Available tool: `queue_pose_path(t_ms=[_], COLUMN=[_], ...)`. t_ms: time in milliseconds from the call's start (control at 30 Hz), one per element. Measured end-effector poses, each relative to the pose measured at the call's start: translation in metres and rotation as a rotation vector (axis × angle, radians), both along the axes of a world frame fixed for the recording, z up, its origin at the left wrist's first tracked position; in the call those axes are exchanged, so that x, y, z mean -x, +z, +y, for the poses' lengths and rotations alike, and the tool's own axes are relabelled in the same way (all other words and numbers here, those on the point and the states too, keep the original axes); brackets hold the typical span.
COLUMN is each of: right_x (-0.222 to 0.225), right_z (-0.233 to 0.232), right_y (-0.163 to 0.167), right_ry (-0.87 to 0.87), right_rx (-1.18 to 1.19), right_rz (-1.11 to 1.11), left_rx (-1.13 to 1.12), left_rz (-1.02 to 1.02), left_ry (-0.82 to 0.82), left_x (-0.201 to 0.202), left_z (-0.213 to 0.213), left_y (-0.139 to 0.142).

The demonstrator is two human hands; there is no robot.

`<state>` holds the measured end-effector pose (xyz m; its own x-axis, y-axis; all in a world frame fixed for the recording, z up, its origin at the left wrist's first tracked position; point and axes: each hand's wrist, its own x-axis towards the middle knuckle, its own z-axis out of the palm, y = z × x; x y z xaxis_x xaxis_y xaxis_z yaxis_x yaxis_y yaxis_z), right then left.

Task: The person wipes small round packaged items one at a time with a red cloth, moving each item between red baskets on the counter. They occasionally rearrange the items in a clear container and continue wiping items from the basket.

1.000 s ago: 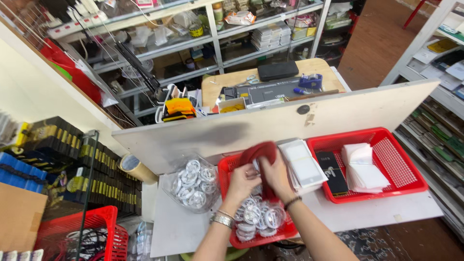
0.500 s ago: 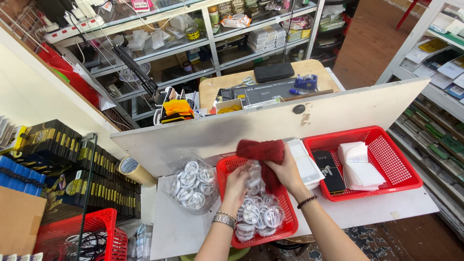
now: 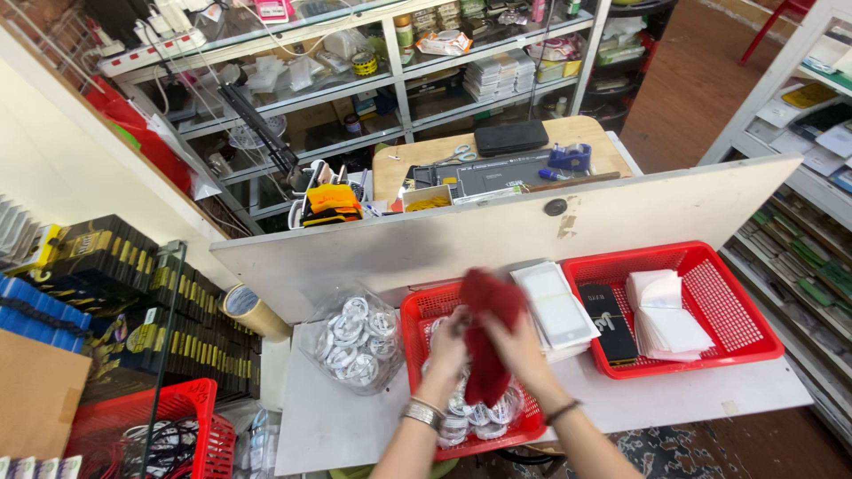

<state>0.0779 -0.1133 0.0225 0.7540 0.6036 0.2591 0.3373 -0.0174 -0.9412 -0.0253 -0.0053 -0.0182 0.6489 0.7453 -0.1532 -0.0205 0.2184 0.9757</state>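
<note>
Red cloth [image 3: 486, 333] now drawn lower and bunched, against half a second ago. Gripped by both the left hand [image 3: 448, 350] and the right hand [image 3: 519, 350], over the small red basket [image 3: 417, 310] of coiled white cables [image 3: 470, 415], 6 o'clock on the desk [image 3: 337, 426]. Handling in progress.

White table [image 3: 337, 426] bears two red baskets [image 3: 710, 266] and bagged coils [image 3: 355, 341].

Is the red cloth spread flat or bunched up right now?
Bunched up. The red cloth hangs crumpled between the left hand and right hand, above the red basket of coiled white cables.
</note>
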Motion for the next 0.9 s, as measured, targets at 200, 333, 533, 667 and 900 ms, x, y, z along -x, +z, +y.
queue_pose_path(t_ms=[200, 333, 533, 667, 900], right_x=[-0.053, -0.11, -0.084, -0.067, -0.02], right_z=[0.02, -0.009, -0.018, 0.0, 0.004], right_y=[0.003, 0.016, -0.001, 0.001, 0.037], right_ry=[-0.275, -0.214, -0.15, 0.425, 0.148], right_rx=[0.177, 0.891, 0.544, 0.107, 0.24], right_rz=[-0.024, -0.352, -0.363, 0.907, -0.433], left_rx=[-0.145, 0.219, 0.241, 0.044, -0.027], left_rz=[-0.077, -0.178, -0.107, -0.116, 0.08], left_ry=[-0.09, -0.105, 0.075, 0.12, 0.304], left_x=[-0.008, -0.001, -0.009, -0.011, -0.013], left_z=[-0.022, -0.008, -0.003, -0.01, -0.005], left_y=[0.024, 0.034, 0.029, 0.027, 0.036])
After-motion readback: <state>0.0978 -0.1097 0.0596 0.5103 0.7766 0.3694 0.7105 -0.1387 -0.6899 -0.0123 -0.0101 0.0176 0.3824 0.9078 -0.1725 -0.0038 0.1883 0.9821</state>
